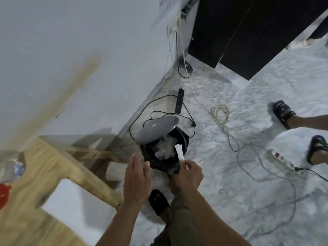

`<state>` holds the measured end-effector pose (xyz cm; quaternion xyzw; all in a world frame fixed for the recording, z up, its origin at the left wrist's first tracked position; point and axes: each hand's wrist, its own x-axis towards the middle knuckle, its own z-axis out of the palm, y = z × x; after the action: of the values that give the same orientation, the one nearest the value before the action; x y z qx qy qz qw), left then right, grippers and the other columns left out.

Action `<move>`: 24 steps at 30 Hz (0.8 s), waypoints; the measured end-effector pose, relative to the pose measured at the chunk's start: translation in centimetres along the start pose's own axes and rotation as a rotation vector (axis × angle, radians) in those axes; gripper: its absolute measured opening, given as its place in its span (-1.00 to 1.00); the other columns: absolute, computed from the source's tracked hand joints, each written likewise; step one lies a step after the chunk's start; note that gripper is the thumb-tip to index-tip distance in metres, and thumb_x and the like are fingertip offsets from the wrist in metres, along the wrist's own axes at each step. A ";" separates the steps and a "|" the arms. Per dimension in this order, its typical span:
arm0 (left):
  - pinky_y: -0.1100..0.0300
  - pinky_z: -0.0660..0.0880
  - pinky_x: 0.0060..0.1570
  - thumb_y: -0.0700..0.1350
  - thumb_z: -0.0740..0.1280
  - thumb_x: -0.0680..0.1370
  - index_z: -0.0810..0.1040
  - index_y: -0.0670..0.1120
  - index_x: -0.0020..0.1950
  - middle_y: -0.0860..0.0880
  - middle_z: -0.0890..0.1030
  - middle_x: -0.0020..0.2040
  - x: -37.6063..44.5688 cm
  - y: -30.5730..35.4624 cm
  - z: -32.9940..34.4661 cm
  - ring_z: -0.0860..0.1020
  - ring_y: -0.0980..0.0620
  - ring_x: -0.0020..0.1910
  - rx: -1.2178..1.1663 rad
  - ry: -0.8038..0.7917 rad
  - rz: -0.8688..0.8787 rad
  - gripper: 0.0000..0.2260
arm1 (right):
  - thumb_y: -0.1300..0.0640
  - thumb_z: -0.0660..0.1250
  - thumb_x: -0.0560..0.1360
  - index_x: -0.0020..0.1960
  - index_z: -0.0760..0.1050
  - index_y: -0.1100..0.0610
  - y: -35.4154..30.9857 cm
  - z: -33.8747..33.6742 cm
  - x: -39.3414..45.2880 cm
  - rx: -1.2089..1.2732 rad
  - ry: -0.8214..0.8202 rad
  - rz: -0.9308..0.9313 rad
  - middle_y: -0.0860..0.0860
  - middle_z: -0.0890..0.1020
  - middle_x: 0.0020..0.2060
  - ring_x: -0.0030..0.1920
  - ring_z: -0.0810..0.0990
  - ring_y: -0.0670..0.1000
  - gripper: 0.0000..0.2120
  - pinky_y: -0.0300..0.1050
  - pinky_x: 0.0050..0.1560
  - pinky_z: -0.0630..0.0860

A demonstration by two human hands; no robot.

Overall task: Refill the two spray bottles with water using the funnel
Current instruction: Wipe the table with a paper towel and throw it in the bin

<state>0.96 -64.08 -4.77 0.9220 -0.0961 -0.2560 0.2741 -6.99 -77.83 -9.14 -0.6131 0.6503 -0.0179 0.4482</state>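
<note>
- Marble floor [230, 139] runs beside a white wall, strewn with cables.
- Right hand [190, 172] pinches a white paper strip [179, 152] over the open black bin [165, 148].
- Left hand [136, 176] hovers open, fingers flat, holding nothing.
- Bin's grey lid [157, 129] stands tilted up.
- Wooden table [53, 174] sits left, with a blurred clear bottle [11, 170] at its edge; no funnel is discernible.

bin [164, 148] mouth open, lid [157, 129] tipped up at the back | table [58, 167] edge close on the left | cords [248, 144] and power strip [284, 161] on the floor [230, 183] to the right
</note>
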 end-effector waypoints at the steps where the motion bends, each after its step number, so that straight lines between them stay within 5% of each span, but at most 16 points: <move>1: 0.06 0.14 0.49 0.04 0.08 0.69 0.20 -0.10 0.58 -0.14 0.22 0.58 0.4 -0.1 0.1 0.17 -0.09 0.57 0.008 -0.001 0.001 -0.53 | 0.03 0.34 0.60 0.03 0.65 0.16 0.0 0.5 0.4 0.003 -0.006 0.015 0.08 0.69 -0.04 0.00 0.60 0.07 -0.79 -0.19 -0.05 0.38; 8: 0.02 0.22 0.45 0.02 0.08 0.69 0.25 -0.11 0.56 -0.15 0.27 0.56 2.5 -0.9 1.0 0.22 -0.12 0.54 0.050 -0.006 -0.003 -0.55 | 0.06 0.38 0.58 0.14 0.63 0.18 -1.0 3.5 3.1 0.125 -0.052 0.053 0.07 0.68 0.04 -0.01 0.61 0.03 -0.77 -0.17 0.02 0.48; 12: -0.03 0.19 0.49 0.05 0.06 0.69 0.21 -0.08 0.58 -0.13 0.22 0.59 3.4 -1.3 1.5 0.17 -0.10 0.57 0.053 -0.011 -0.020 -0.53 | 0.01 0.38 0.58 0.47 0.42 0.16 -1.6 4.3 4.3 0.093 -0.144 -0.003 0.06 0.52 0.40 0.41 0.46 0.07 -0.49 -0.13 0.35 0.36; 24: -0.01 0.20 0.50 0.10 0.04 0.68 0.19 -0.10 0.59 -0.14 0.21 0.59 2.6 1.6 -0.2 0.17 -0.09 0.57 0.018 0.024 0.006 -0.49 | -0.01 0.42 0.56 0.45 0.45 0.14 -3.7 0.3 3.3 0.092 -0.175 -0.081 0.07 0.53 0.39 0.42 0.45 0.07 -0.49 -0.05 0.40 0.37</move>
<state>3.23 -66.18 -4.80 0.9271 -0.0979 -0.2433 0.2679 -3.44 -81.29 -9.03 -0.6169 0.5818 -0.0124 0.5299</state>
